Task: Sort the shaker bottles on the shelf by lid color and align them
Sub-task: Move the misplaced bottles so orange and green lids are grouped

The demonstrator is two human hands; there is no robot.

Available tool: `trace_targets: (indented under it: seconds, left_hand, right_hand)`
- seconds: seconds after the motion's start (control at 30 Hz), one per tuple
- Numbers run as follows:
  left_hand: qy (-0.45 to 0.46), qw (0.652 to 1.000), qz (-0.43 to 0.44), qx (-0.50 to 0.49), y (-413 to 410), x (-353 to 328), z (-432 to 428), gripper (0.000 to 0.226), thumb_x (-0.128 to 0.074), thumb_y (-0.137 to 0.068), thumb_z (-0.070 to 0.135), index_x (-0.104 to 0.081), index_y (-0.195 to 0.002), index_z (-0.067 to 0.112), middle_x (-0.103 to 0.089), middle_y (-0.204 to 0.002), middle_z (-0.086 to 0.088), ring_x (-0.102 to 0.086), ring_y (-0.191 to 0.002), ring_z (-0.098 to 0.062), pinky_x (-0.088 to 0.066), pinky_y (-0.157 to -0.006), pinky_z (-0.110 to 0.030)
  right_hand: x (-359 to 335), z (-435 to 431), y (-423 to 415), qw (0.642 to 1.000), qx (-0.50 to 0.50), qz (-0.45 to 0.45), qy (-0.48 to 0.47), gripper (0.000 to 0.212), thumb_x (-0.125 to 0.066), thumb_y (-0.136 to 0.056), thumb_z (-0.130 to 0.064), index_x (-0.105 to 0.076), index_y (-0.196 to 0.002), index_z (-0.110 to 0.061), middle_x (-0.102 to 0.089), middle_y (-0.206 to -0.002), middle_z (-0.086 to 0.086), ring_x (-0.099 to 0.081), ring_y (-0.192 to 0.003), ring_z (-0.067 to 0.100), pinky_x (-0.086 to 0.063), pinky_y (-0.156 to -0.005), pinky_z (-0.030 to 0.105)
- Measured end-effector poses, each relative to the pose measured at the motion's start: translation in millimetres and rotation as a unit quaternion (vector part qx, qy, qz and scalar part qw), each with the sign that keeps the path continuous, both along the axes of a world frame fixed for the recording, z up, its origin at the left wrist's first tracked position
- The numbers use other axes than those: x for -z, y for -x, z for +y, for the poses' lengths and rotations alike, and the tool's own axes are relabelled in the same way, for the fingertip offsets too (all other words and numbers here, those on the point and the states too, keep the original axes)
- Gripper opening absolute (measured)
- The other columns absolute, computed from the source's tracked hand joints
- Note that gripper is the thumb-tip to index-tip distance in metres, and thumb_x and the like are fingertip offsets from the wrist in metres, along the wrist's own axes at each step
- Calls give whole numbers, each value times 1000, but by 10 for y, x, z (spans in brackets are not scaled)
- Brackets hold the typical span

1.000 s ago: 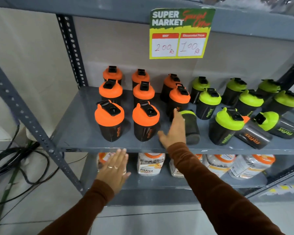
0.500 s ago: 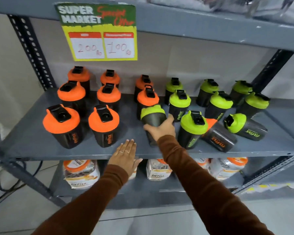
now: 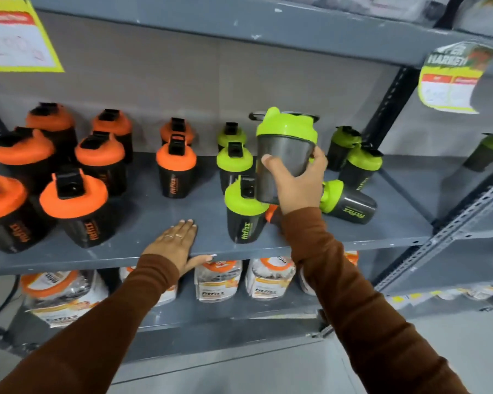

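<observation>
My right hand [image 3: 298, 183] grips a green-lidded shaker bottle [image 3: 285, 146], held upright in the air above the grey shelf [image 3: 154, 211]. My left hand [image 3: 177, 245] rests flat on the shelf's front edge, fingers spread, holding nothing. Several orange-lidded bottles [image 3: 74, 206] stand on the left part of the shelf, one more [image 3: 175, 169] near the middle. Green-lidded bottles [image 3: 244, 211] stand to the right. One green-lidded bottle [image 3: 349, 203] lies on its side. An orange-lidded bottle [image 3: 271, 213] lies mostly hidden behind my right wrist.
Jars with orange lids [image 3: 217, 280] fill the shelf below. Yellow price signs hang at the upper left [image 3: 17, 44] and upper right [image 3: 453, 78]. A perforated steel upright [image 3: 390, 109] bounds the shelf on the right; another green-lidded bottle [image 3: 490, 152] stands in the neighbouring bay.
My right hand has lifted the green-lidded bottle off the shelf and carried it up and to the right. My view has shifted right. The left hand has settled onto the shelf edge.
</observation>
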State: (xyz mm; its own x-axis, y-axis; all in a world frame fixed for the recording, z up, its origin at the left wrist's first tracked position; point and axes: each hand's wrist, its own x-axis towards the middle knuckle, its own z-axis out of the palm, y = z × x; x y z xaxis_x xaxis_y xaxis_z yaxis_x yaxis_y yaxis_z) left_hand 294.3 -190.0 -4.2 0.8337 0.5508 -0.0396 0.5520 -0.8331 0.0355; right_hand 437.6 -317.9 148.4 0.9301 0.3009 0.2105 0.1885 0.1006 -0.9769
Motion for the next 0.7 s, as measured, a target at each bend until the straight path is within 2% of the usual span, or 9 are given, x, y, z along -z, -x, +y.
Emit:
trace_targets:
  seconds: [0.03,0.1,0.2,0.27,0.33,0.37,0.53,0.7]
  left_hand:
    - [6,1000,5,-8,-16,-5,-16,91,-26,-78,72,-7,-143,11,-8,-155,-7,-10,-143,-19,-8,-116,-31]
    - [8,1000,13,-21,-38,-17,-48,86,-30,-81,66,-6,-143,12,-7,-155,-6,-9,-143,-19,-7,-116,-31]
    - [-3,999,23,-31,-47,-43,-81,86,-30,-82,66,-6,-143,12,-7,-155,-6,-9,-143,-19,-8,-116,-31]
    - [-1,999,23,-34,-50,-45,-90,85,-31,-82,65,-6,-144,12,-6,-155,-6,-9,-143,-19,-7,-116,-30]
    - [7,999,23,-36,-57,-47,-92,85,-32,-82,64,-6,-144,12,-6,-155,-7,-9,-143,-19,-7,-116,-31]
    - [7,999,26,-36,-57,-43,-93,85,-31,-82,64,-6,-144,12,-6,-155,-6,-9,-143,-19,-8,-116,-31]
    - [-1,998,43,-39,-60,-49,-86,84,-29,-83,63,-4,-144,12,-4,-155,-7,-8,-143,-19,-8,-117,-31]
    - [4,998,41,-40,-55,-41,-83,84,-30,-82,63,-4,-144,13,-5,-155,-6,-8,-143,-19,-8,-117,-31]
  right_hand:
    - [40,-74,-119,1000,18,-12,6,100,-81,-47,-43,-33,-131,-19,-55,-121,4,-49,-116,24,-41,-103,47]
    - [116,-241,-337,997,62,-39,19,98,-84,-53,-34,-32,-134,-18,-47,-116,-6,-41,-118,18,-31,-110,42]
    - [222,-480,-688,989,123,-68,37,102,-86,-55,-17,-27,-138,-11,-43,-128,4,-34,-129,25,-24,-105,26]
    - [340,-553,-903,987,133,-54,68,104,-85,-52,-12,-26,-137,-10,-44,-134,14,-38,-128,28,-31,-106,29]
    - [465,-589,-1052,987,126,-30,100,103,-84,-48,-12,-28,-134,-9,-49,-130,17,-44,-123,32,-38,-106,40]
    - [522,-602,-1111,985,124,-17,116,101,-84,-49,-11,-29,-133,-8,-51,-128,17,-46,-121,32,-40,-105,41]
    - [694,-668,-1277,976,129,18,174,89,-84,-57,-9,-32,-129,-7,-51,-130,17,-49,-120,32,-39,-103,34]
    - [791,-727,-1286,975,123,48,180,81,-79,-62,-2,-33,-129,-5,-48,-132,20,-45,-123,36,-35,-106,37]
